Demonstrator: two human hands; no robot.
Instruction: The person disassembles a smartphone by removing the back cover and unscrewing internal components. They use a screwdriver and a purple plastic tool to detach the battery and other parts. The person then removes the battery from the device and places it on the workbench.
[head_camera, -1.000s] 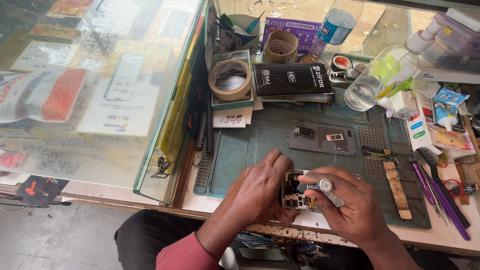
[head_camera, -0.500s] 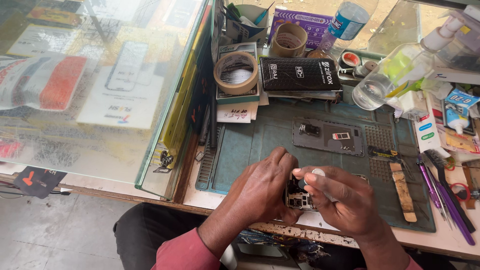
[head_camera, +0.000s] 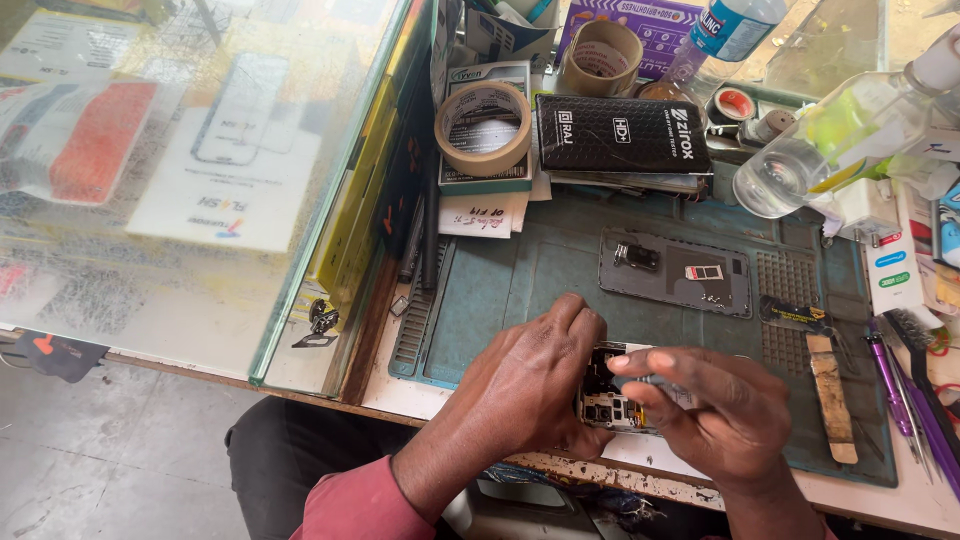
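Opened phone (head_camera: 606, 392), circuit side up, held over the near part of the teal work mat (head_camera: 520, 280), close to the chipped front edge of the bench (head_camera: 600, 472). Left hand (head_camera: 530, 385) cupped over the phone's left side, fingers curled and gripping its edge. Right hand (head_camera: 715, 410) just beside it, thumb and forefinger pinched on a small grey tool (head_camera: 662, 380) whose tip cannot be made out. Grey back cover (head_camera: 675, 272) flat on the mat farther back, apart from both hands, with a bare strip of mat between. Open mat also to the left of the hands, bounded by the mat's ribbed left border. Glass counter (head_camera: 200, 180) along the left, its corner edge running toward the bench front. Roll of tape (head_camera: 484, 127) and black box (head_camera: 622, 133) at the mat's far edge. Clear bottle (head_camera: 830, 150) lying tilted at far right. Brown strip (head_camera: 832, 395) and purple-handled tools (head_camera: 905, 385) crowding the right margin, near the right hand but not touching.
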